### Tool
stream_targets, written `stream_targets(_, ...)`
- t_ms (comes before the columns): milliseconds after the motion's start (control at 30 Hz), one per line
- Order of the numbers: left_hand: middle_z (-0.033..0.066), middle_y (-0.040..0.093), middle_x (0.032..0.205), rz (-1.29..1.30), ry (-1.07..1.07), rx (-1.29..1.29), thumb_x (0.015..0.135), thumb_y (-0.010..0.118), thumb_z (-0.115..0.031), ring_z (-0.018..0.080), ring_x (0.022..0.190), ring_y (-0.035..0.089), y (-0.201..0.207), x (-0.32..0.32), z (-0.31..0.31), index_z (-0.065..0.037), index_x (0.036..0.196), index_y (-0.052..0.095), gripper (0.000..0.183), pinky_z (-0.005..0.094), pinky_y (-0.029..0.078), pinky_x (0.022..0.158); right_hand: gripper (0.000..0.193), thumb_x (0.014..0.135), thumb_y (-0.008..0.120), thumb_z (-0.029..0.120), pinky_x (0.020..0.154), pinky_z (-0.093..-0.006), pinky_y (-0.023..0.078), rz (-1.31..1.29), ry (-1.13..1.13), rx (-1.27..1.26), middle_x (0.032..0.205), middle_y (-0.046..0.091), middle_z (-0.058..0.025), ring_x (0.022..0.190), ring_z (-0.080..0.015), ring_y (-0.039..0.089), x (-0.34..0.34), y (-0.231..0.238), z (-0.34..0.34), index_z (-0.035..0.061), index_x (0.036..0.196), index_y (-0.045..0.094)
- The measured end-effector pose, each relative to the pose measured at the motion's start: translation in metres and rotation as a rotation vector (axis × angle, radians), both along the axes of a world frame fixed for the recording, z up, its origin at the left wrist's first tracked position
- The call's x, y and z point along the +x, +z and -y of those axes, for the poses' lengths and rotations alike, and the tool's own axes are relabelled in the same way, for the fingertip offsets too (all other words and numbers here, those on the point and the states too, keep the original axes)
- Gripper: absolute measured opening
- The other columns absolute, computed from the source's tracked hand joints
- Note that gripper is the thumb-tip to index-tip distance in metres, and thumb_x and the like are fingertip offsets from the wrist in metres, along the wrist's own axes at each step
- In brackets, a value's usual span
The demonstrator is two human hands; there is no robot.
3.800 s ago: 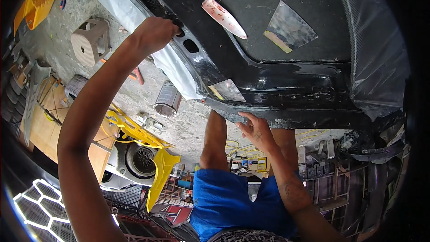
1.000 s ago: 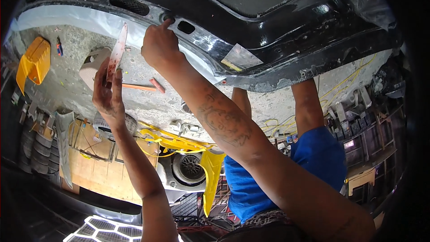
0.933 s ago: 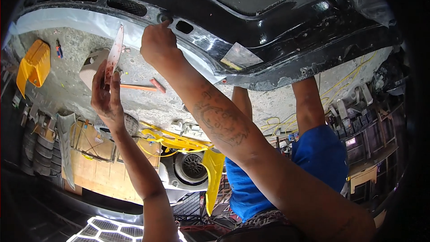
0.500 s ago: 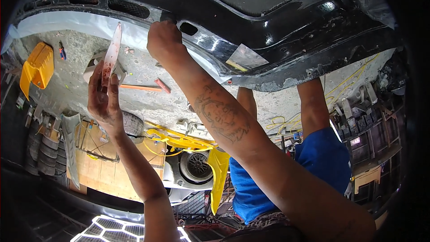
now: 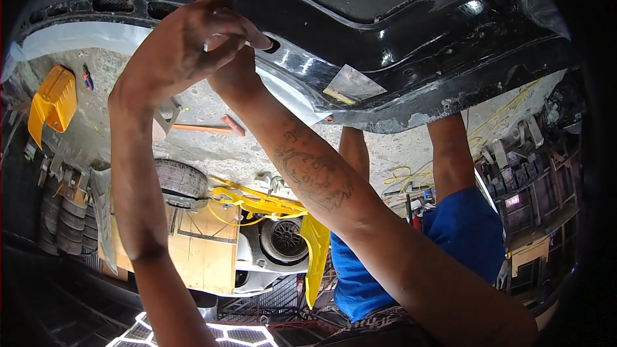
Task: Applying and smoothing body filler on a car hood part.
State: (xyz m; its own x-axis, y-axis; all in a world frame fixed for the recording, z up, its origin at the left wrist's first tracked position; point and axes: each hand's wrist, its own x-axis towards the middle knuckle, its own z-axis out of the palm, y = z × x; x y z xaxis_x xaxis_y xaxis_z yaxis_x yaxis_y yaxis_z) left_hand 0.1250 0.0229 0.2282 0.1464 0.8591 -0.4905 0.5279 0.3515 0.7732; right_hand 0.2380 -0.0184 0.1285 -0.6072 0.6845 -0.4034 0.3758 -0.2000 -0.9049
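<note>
A black car bumper (image 5: 418,38) with mesh vents and scuffed grey patches spans the top of the head view. My left hand (image 5: 177,51) is raised to it, fingers closed around a pale putty spreader (image 5: 258,37) smeared with pink filler. Only the spreader's tip shows, by a small oval hole in the bumper. Just below, my right hand (image 5: 232,76) is closed against the bumper's edge, and the left hand covers its fingers. Whatever it grips is hidden. A flat grey plate (image 5: 355,83) with a yellowish edge rests on the bumper, right of both hands.
Pale sheeting (image 5: 80,37) runs along the bumper's lower edge. On the concrete floor lie a yellow plastic part (image 5: 56,99), pliers (image 5: 87,78) and an orange-handled hammer (image 5: 205,130). Tyres (image 5: 180,178), yellow body panels (image 5: 315,254) and a yellow hose (image 5: 402,173) are farther off.
My left hand has swung up and right with the putty spreader, from over the floor to the bumper, and now overlaps my right hand. The right hand stays in nearly the same place.
</note>
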Motion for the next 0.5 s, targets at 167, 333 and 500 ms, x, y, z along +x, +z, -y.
stream_targets(167,0.0067,0.064,0.095,-0.08,-0.166,-0.003,0.081,0.07,-0.004,0.0269,0.086,0.064,-0.018,0.019,-0.006,-0.011,0.098,0.074,0.018,0.0368,0.053,0.075,0.026,0.091,0.056,0.019,0.089,-0.0425,0.048,0.264,0.088,0.353,0.115,0.06,-0.0138,0.111,-0.0274,0.059,0.001,-0.001,0.006,0.0063,0.114,0.057)
stream_targets(333,0.0091,0.06,0.09,-0.09,-0.171,0.023,0.085,0.07,-0.007,0.0292,0.08,0.061,-0.022,0.023,0.0,-0.014,0.103,0.073,0.02,0.0389,0.049,0.07,0.028,0.09,0.058,0.022,0.091,-0.0436,0.047,0.198,0.046,0.261,0.117,0.059,-0.014,0.113,-0.0285,0.057,0.004,-0.003,0.011,0.0064,0.113,0.058)
stream_targets(500,0.0099,0.062,0.094,-0.185,-0.115,0.023,0.085,0.071,-0.009,0.0274,0.079,0.062,-0.016,0.02,0.011,-0.011,0.102,0.073,0.017,0.0368,0.05,0.071,0.027,0.089,0.058,0.023,0.09,-0.0443,0.046,0.122,-0.035,0.274,0.114,0.061,-0.0145,0.109,-0.0299,0.059,0.003,-0.007,0.02,0.0069,0.111,0.061)
